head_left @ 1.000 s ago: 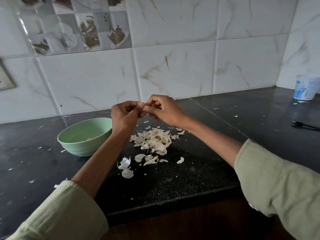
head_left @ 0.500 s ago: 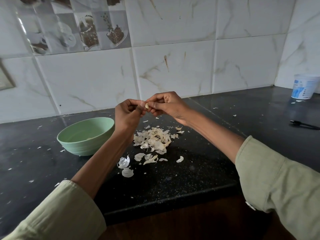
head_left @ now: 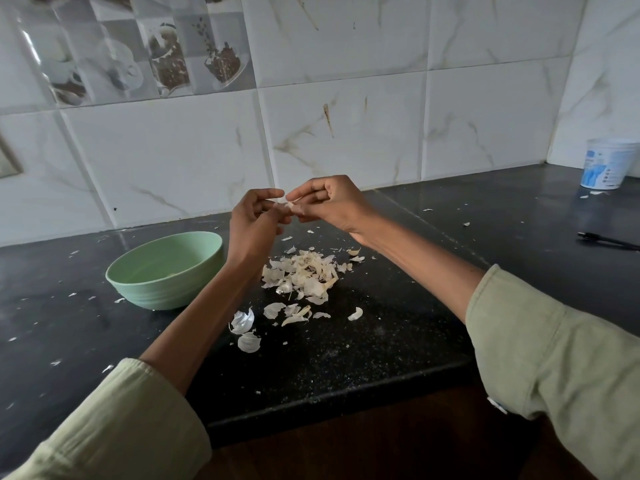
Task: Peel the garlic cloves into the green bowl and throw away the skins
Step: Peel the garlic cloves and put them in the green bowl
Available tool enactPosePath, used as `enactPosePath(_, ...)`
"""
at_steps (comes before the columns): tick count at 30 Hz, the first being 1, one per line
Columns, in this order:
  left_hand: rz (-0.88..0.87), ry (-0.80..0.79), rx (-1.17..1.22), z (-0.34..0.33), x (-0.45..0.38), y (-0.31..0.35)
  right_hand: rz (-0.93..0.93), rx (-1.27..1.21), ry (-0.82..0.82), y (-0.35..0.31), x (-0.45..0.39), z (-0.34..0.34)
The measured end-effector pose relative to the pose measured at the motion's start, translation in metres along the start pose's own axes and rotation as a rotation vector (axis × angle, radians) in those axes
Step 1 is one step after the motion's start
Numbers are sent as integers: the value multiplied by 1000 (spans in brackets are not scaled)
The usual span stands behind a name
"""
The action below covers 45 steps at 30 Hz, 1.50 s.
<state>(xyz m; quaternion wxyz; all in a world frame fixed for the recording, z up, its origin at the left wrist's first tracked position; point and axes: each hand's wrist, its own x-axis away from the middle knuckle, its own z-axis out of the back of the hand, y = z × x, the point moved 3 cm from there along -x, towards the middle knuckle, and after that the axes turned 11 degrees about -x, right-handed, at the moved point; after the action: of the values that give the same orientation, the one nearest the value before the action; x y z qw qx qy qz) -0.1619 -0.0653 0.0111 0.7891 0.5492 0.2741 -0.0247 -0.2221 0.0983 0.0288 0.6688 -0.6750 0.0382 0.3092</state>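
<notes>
Many skins (head_left: 304,273) heaped beside green bowl (head_left: 166,270), none binned; left hand (head_left: 254,223) and right hand (head_left: 329,206) both pinching one garlic clove (head_left: 289,205), mid-peel

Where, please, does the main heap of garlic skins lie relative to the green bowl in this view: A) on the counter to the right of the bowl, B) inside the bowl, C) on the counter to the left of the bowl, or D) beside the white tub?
A: the heap of garlic skins lies on the black counter, to the right of the green bowl and below both hands.
</notes>
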Motion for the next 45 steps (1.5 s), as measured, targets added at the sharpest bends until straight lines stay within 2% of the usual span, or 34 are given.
enactPosePath(3, 122, -61, 43, -3, 2, 0, 90, 193, 6, -3, -2, 5)
enactPosePath(5, 130, -89, 13, -5, 3, 0, 148, 249, -14, -7, -2, 5)
enactPosePath(12, -88, -21, -137, 1, 4, 2, 166, 329, -20, -14, -1, 4)
enactPosePath(16, -162, 14, -303, -1, 9, 8, 166, 358, -26, -17, 0, 5)
enactPosePath(21, -146, 130, -344, 2, 7, 9, 91, 207, -47, -13, 3, -4)
enactPosePath(25, -136, 153, -374, -1, 10, 12, 73, 65, 6, -9, 6, -13)
enactPosePath(31, -17, -17, -141, -8, 7, 2, 146, 49, 84, -5, 7, -19)
enactPosePath(36, 44, -20, 155, -11, 6, -3, 95, -128, 51, 0, 7, -22)
enactPosePath(45, 71, -59, 294, -10, 6, -2, 5, -320, 21, 6, 7, -22)
